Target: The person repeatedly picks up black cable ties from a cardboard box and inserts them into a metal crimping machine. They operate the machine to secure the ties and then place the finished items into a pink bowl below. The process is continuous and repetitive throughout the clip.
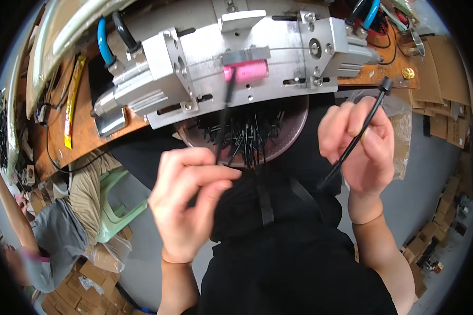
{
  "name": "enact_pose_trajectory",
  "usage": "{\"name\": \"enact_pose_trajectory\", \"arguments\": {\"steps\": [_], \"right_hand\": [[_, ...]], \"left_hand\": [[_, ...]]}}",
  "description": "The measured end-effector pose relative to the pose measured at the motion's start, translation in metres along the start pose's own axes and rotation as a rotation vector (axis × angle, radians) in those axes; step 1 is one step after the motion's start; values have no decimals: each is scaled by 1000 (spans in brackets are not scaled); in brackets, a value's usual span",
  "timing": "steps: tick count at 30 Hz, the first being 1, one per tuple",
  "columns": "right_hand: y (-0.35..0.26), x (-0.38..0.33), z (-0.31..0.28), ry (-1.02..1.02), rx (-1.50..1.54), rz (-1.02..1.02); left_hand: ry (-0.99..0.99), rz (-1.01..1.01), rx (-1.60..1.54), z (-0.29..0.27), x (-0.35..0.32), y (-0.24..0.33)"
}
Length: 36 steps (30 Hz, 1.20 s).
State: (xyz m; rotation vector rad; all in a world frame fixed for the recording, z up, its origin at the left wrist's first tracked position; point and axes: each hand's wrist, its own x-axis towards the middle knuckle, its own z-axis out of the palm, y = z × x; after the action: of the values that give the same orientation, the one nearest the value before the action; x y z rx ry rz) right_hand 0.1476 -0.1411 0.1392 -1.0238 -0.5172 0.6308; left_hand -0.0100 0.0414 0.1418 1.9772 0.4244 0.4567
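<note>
My left hand point(186, 202) pinches a thin black rod point(226, 113) that stands up from the fingers, its bristly-looking upper part in front of the metal fixture. My right hand point(365, 144) is closed round a second slim black rod point(353, 143), held at a slant. That one has a small black cap at its upper end and a bristly-looking lower end. Between and beyond my hands, a pinkish bowl point(298, 134) holds a heap of similar black rods point(247, 136). A bright pink cylinder point(252, 71) lies at the middle of the silver metal fixture point(215, 97).
Metal air cylinders with blue and black hoses flank the fixture, left point(142, 86) and right point(347, 50). On the wooden bench point(58, 149) lie a yellow packet point(74, 102) and a phone-like slab point(111, 123). Another person point(58, 236) sits at left near a green stool point(115, 210). Cardboard boxes point(446, 73) stand at right.
</note>
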Motion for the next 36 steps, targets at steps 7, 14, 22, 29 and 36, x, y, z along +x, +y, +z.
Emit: {"name": "enact_pose_trajectory", "arguments": {"steps": [7,14,22,29,36], "right_hand": [[9,-21,-27,39,-56,221],[22,-31,-48,22,-134,218],[25,-28,-31,-204,-717,-375],[46,-44,-7,-389,-781,-557],[74,-51,-4,-303,-885,-508]], "left_hand": [[111,-127,-306,-20,-8,-26],[14,-295,-436,-6,-13,-32],[-153,-526,-1030,16,-22,-48],[-363,-537,-1150,37,-39,-36],[-139,-323,-1112,41,-41,-42]]}}
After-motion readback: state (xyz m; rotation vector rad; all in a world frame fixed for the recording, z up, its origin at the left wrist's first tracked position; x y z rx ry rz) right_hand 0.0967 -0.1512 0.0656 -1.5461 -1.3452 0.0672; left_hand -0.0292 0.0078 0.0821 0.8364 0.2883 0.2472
